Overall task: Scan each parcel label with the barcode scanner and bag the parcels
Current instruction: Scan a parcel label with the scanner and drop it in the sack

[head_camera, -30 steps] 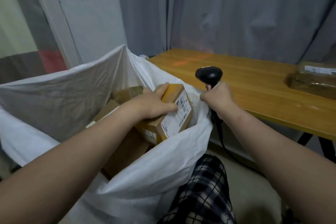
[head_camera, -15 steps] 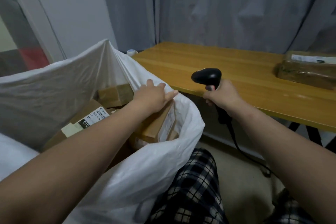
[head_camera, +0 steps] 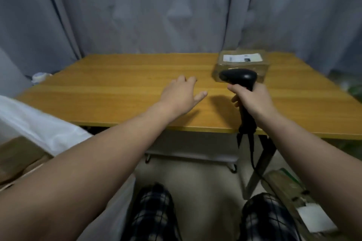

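Gripping: right hand [head_camera: 254, 101] wraps the barcode scanner [head_camera: 238, 76] handle.
Left hand [head_camera: 180, 94]: fingers spread, released, over wooden table [head_camera: 117, 76].

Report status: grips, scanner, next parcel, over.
Left grip open, empty, over the table. Right grip holds the barcode scanner. One parcel on the table, label up, just beyond the scanner head. Nothing else lies between.

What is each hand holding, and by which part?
The right hand grips the scanner by its handle, just under the head. The left hand holds nothing, its fingers open over the table.
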Motion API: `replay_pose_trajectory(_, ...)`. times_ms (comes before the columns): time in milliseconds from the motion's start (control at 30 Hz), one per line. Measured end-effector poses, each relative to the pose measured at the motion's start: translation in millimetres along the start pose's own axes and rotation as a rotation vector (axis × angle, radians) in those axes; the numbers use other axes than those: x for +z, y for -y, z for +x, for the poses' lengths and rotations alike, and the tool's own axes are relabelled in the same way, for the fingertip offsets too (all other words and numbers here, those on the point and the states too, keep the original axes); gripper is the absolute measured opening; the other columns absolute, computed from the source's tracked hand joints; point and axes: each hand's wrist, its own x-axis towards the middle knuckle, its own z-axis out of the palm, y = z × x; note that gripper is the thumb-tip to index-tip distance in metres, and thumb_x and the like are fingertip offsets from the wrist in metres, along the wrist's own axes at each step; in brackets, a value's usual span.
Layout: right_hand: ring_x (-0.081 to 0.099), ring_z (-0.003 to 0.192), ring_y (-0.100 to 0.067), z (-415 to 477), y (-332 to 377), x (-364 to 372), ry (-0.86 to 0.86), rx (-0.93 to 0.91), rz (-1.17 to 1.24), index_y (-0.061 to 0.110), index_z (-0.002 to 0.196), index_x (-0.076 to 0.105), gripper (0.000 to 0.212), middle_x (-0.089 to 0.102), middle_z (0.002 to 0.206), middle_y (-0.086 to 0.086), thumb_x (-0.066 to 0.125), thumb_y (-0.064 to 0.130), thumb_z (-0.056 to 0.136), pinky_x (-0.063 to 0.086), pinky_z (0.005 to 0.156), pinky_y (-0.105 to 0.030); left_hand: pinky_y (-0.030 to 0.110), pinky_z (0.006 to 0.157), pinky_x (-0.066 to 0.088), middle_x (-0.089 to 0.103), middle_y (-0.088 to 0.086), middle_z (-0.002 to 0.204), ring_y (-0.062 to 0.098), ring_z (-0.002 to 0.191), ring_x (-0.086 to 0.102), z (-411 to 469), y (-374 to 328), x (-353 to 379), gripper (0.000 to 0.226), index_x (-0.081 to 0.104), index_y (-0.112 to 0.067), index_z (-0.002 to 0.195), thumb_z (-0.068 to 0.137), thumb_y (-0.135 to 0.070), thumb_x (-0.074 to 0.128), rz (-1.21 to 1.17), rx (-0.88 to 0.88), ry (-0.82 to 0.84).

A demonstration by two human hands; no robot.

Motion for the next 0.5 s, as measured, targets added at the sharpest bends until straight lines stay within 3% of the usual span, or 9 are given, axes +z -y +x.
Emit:
replay_pose_trajectory(100, 0.063, 0.093, -0.026, 28, -15, -30, -0.086, 0.130, 0.128, 0.017, 0.089, 0.065, 0.025, 0.068, 0.096, -0.010, 0.068, 0.041, 0.084, 0.049, 0.084, -0.040, 0.042, 0.097, 0.041, 0.043, 0.013, 0.136, 0.033, 0.124, 0.044, 40, -18, 20, 0.058, 0.039, -0.019, 0.142, 0.095, -0.052, 0.045, -0.010, 0.067, 0.037)
replay_pose_trajectory(233, 0.053, 0.086, -0.021, 69, -20, -53, -0.151, 0.254, 0.312, 0.018, 0.083, 0.058, 0.026, 0.058, 0.089, -0.001, 0.068, 0.042, 0.082, 0.040, 0.076, -0.035, 0.043, 0.102, 0.039, 0.042, 0.015, 0.135, 0.036, 0.124, 0.043, 97, -32, 40, 0.059, 0.037, -0.017, 0.143, 0.095, -0.048, 0.049, -0.041, 0.095, 0.025)
replay_pose_trajectory(400, 0.054, 0.083, -0.022, 115, -19, -66, -0.130, 0.344, 0.417, 0.019, 0.077, 0.059, 0.025, 0.061, 0.083, 0.000, 0.069, 0.042, 0.080, 0.043, 0.072, -0.034, 0.044, 0.104, 0.039, 0.042, 0.018, 0.133, 0.039, 0.123, 0.046, 162, -38, 59, 0.061, 0.034, -0.015, 0.144, 0.096, -0.050, 0.046, -0.212, 0.011, 0.045)
replay_pose_trajectory(500, 0.057, 0.082, -0.020, 138, -17, -68, -0.103, 0.332, 0.420, 0.020, 0.082, 0.063, 0.023, 0.063, 0.086, 0.000, 0.067, 0.042, 0.082, 0.044, 0.069, -0.031, 0.041, 0.106, 0.036, 0.042, 0.021, 0.143, 0.038, 0.130, 0.042, 185, -34, 74, 0.070, 0.027, -0.007, 0.148, 0.097, -0.054, 0.040, -0.355, -0.106, 0.084)
